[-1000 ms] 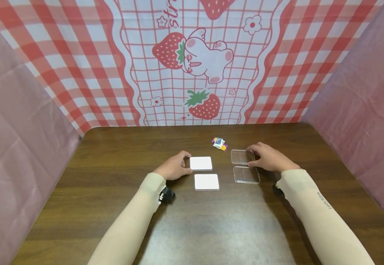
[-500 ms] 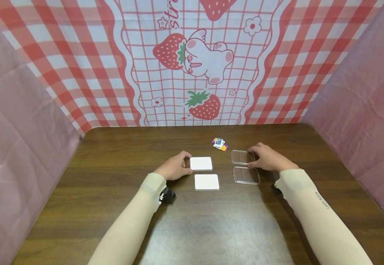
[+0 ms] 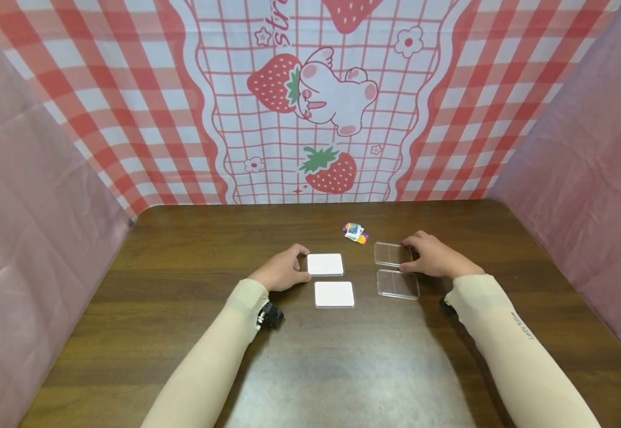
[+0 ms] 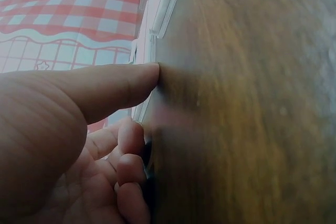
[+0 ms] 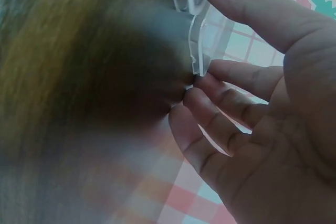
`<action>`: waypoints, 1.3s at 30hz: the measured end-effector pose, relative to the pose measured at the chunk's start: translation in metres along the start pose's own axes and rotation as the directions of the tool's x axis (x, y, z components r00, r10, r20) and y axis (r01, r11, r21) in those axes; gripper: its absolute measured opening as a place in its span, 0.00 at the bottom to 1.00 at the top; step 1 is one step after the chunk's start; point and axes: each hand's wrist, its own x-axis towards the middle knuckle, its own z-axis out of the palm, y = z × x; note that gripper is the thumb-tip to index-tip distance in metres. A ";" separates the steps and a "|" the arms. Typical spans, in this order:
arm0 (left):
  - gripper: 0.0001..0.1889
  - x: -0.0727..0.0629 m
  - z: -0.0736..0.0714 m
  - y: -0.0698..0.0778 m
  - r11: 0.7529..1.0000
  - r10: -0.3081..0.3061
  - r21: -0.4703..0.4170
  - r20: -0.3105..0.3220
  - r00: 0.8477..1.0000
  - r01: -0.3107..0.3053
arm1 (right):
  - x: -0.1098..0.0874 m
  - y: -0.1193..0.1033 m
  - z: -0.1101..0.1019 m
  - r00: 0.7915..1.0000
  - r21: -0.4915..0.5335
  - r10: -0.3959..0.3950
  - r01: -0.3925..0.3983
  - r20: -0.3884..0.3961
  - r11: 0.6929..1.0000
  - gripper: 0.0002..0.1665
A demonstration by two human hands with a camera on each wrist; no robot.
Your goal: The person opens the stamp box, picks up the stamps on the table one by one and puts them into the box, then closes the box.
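Note:
In the head view, two flat white-topped cases lie one behind the other, left of two clear plastic cases. My left hand (image 3: pixel 281 270) holds the far white-topped case (image 3: pixel 325 264) at its left end, thumb at the near corner and index finger at the far one. The near white-topped case (image 3: pixel 334 294) lies untouched. My right hand (image 3: pixel 436 257) has thumb and fingers at the right end of the far clear case (image 3: pixel 388 254), pinching it. Just in front lies the near clear case (image 3: pixel 398 285). The right wrist view shows the thumb close to the edges of both clear cases (image 5: pixel 199 51).
A small stack of colourful cards or stickers (image 3: pixel 354 232) lies behind, between the two pairs. The brown wooden table (image 3: pixel 364 362) meets a red-and-white strawberry cloth (image 3: pixel 310 119) at the back, with pink cloth (image 3: pixel 32 196) at both sides.

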 end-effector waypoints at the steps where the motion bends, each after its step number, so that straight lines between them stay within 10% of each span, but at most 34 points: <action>1: 0.29 0.000 0.000 0.000 1.000 0.002 0.000 0.000 1.000 -0.002 | 0.000 -0.001 -0.001 1.000 0.001 -0.003 0.003 -0.003 1.000 0.38; 13: 0.34 -0.017 -0.015 -0.002 0.999 0.046 0.009 0.009 0.999 -0.047 | -0.002 -0.024 -0.001 0.996 0.025 0.059 -0.058 -0.067 0.998 0.37; 23: 0.25 -0.038 -0.031 0.018 0.982 0.151 0.120 -0.039 0.988 -0.145 | 0.008 -0.070 0.004 0.990 0.007 -0.039 0.040 -0.137 0.999 0.33; 39: 0.27 -0.041 -0.008 0.028 0.966 0.144 0.204 0.071 0.987 -0.156 | 0.010 -0.088 0.020 0.992 -0.039 -0.051 0.047 -0.114 0.998 0.34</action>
